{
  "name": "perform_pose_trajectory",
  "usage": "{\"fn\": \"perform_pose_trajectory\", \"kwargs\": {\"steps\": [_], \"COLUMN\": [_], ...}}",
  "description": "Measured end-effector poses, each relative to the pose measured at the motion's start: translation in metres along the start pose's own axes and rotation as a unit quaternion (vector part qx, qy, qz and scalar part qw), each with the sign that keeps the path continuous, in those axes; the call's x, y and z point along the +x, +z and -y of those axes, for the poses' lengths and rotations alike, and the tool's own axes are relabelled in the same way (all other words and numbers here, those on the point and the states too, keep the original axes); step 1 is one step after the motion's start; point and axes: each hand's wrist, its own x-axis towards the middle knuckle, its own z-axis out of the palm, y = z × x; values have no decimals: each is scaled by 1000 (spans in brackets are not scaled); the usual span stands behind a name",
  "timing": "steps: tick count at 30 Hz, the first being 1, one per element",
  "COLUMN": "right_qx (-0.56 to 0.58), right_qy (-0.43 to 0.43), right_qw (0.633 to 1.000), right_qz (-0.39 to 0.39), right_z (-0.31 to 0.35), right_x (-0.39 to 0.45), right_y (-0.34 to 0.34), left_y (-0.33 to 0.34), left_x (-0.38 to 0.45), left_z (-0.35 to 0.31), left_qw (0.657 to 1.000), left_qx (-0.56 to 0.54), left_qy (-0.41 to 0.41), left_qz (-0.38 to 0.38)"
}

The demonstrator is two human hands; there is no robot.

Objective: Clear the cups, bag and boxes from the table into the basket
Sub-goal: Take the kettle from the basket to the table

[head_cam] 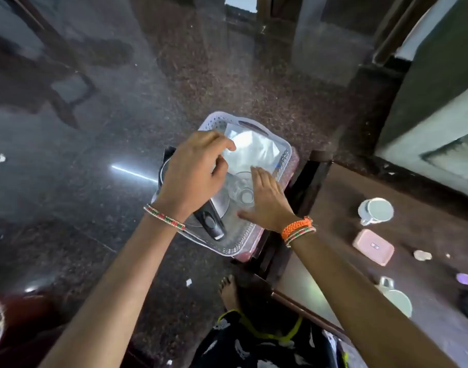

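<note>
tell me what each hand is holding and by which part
Left hand pinches the clear plastic bag at its near-left edge. Right hand lies flat, holding nothing.

Left hand hides part of the kettle and basket rim; its grip on the bag unclear. Small table scraps unidentifiable.

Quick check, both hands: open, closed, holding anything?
Left hand: fingers curled, pinching the edge of the clear plastic bag in the basket.
Right hand: open, flat, holding nothing.
</note>
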Motion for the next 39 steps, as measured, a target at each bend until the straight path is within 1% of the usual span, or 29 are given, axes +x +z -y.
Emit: {"fn": "perform_pose_trajectory", "kwargs": {"steps": [3,4,7,9,11,14,15,17,19,21,25,27,30,32,34,36,39], "right_qx": [-2,-9,-31,0,73,146,158,166,168,157,106,92,88,85,95,107,123], "right_qy": [-1,5,10,26,53,67,81,115,155,205,283,311,327,329,328,337,345], "right_qw": [1000,1000,998,997,987,952,941,922,907,900,894,890,893,901,908,908,903], "right_qz": [2,-9,-47,-76,-135,-260,-288,-331,-353,-352,-331,-321,-297,-271,-242,-227,-225], "right_z": [9,13,15,17,17,10,2,-23,-56,-100,-180,-219,-266,-293,-312,-324,-332], "right_x": [14,18,25,22,11,-20,-34,-68,-104,-147,-216,-250,-283,-298,-307,-316,-322], "right_y": [16,19,24,19,9,-18,-30,-51,-66,-77,-82,-81,-73,-64,-53,-40,-24], "left_y": [6,9,14,16,21,35,44,69,103,146,222,255,293,312,321,326,325], "left_x": [1,-1,0,1,0,-4,-6,-11,-22,-36,-61,-69,-78,-83,-88,-94,-99], "left_z": [9,11,13,7,-5,-30,-42,-71,-100,-134,-179,-204,-233,-247,-254,-260,-263], "left_qw": [999,999,999,999,999,999,998,993,986,977,949,933,912,901,897,901,913], "left_qx": [33,39,33,23,11,-23,-48,-109,-157,-186,-189,-178,-158,-152,-152,-140,-97], "left_qy": [1,-9,1,8,15,27,31,39,36,29,19,10,-7,-10,-2,10,25], "left_qz": [12,24,24,25,28,21,20,24,46,98,250,313,378,405,415,411,396]}}
